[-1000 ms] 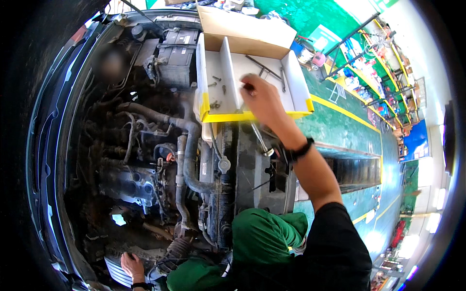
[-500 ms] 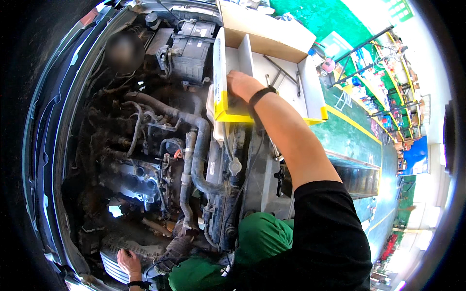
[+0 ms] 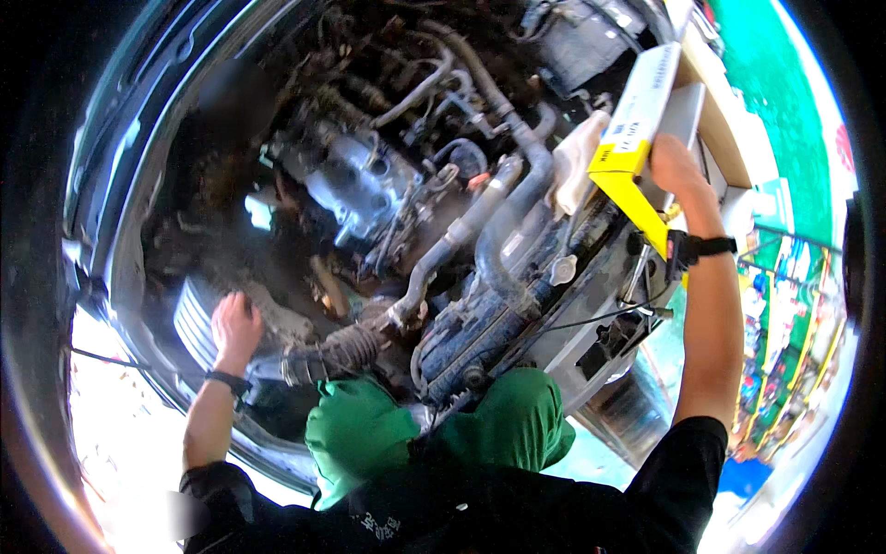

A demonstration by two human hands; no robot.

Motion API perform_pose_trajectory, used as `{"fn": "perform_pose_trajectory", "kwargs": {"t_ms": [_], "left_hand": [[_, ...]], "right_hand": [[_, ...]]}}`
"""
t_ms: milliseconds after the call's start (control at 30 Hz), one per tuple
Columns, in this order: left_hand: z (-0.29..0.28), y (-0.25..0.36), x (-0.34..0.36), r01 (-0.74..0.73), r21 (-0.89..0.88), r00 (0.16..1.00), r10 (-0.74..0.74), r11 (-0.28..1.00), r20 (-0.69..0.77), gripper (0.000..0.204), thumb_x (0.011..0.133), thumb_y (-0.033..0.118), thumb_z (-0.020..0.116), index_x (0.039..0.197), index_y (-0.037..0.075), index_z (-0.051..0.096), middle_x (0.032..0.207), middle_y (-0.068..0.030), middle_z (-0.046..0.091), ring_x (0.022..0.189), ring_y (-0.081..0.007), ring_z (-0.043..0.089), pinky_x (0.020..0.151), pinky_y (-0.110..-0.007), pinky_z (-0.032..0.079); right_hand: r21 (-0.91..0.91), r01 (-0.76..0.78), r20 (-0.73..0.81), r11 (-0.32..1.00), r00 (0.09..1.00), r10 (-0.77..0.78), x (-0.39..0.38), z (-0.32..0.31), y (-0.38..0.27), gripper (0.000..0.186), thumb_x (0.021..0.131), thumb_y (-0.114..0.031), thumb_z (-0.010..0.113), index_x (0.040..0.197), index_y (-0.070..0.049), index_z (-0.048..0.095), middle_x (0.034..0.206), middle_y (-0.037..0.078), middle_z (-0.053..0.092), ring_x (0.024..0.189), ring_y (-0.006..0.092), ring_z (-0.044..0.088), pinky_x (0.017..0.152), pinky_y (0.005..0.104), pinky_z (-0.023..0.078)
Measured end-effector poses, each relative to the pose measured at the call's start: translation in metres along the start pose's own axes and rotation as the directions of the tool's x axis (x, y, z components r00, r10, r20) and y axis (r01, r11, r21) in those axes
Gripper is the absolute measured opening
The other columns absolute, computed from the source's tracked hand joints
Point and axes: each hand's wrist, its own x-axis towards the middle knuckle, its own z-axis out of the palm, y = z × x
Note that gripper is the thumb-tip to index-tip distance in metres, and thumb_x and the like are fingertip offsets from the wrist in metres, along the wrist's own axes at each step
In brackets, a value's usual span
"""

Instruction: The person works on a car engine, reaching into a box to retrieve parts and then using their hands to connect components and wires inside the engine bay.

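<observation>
My left hand (image 3: 237, 328), a dark band at its wrist, is over a pale ribbed housing (image 3: 196, 305) at the lower left of the engine bay. Its fingers are curled together; what they hold, if anything, is too small to make out. My right hand (image 3: 676, 166) reaches into a white and yellow cardboard box (image 3: 643, 102) at the upper right. The box wall hides its fingertips. Between the hands lies the engine, its bare metal block (image 3: 355, 185) showing round openings. A thick black hose (image 3: 526, 198) runs beside it.
A battery (image 3: 591, 42) sits at the top right of the bay. A radiator cap (image 3: 563, 270) tops the front edge near the box. My green-clad knees (image 3: 503, 420) press close to the car front. Yellow-framed shelves (image 3: 784, 332) stand to the right.
My view has turned and shifted, so the engine and box appear rotated, the box further right. The right hand is still in the box, and the left is still over the ribbed housing.
</observation>
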Motion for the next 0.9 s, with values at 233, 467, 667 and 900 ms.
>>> {"fn": "perform_pose_trajectory", "kwargs": {"t_ms": [233, 467, 667, 900], "left_hand": [[0.013, 0.0, -0.003, 0.015, -0.079, 1.0, -0.014, 0.997, 0.012, 0.016, 0.077, 0.015, 0.066, 0.083, 0.006, 0.055, 0.084, -0.0115, 0.057, 0.087, -0.0317, 0.059, 0.077, -0.043, 0.047], [0.005, 0.0, -0.001, 0.0, -0.135, 1.0, 0.004, 0.991, 0.026, 0.015, 0.075, 0.013, 0.067, 0.083, 0.007, 0.057, 0.083, -0.0105, 0.057, 0.086, -0.0311, 0.059, 0.075, -0.043, 0.047], [0.001, 0.0, -0.001, 0.013, -0.217, 1.0, -0.012, 0.976, 0.006, 0.015, 0.074, 0.009, 0.067, 0.085, 0.006, 0.058, 0.083, -0.0098, 0.057, 0.083, -0.0305, 0.059, 0.073, -0.041, 0.047], [-0.002, 0.0, 0.003, 0.045, -0.303, 0.998, -0.03, 0.952, 0.057, 0.016, 0.072, 0.006, 0.066, 0.087, 0.004, 0.06, 0.084, -0.0106, 0.059, 0.083, -0.0299, 0.06, 0.076, -0.038, 0.048]], "right_hand": [[0.814, -0.184, -0.108, 0.551, 0.884, 0.454, -0.068, -0.052, -0.043, 0.027, 0.099, -0.024, 0.054, 0.108, -0.002, 0.068, 0.082, 0.01, 0.067, 0.073, 0.0204, 0.064, 0.057, 0.03, 0.047], [0.917, -0.24, 0.282, -0.318, 0.955, 0.091, -0.085, 0.0, -0.188, 0.025, 0.101, -0.02, 0.052, 0.095, 0.0, 0.065, 0.081, 0.002, 0.06, 0.068, 0.0088, 0.053, 0.052, 0.0224, 0.04], [0.953, -0.278, 0.286, 0.12, 0.957, -0.047, -0.028, 0.063, -0.268, 0.02, 0.097, -0.012, 0.058, 0.107, 0.003, 0.066, 0.087, 0.006, 0.07, 0.069, 0.0119, 0.061, 0.059, 0.0232, 0.046], [0.591, 0.216, -0.094, 0.777, 0.975, -0.2, 0.021, 0.1, -0.307, 0.015, 0.087, -0.013, 0.069, 0.099, -0.005, 0.069, 0.09, 0.018, 0.072, 0.085, 0.0338, 0.071, 0.076, 0.0389, 0.055]]}}
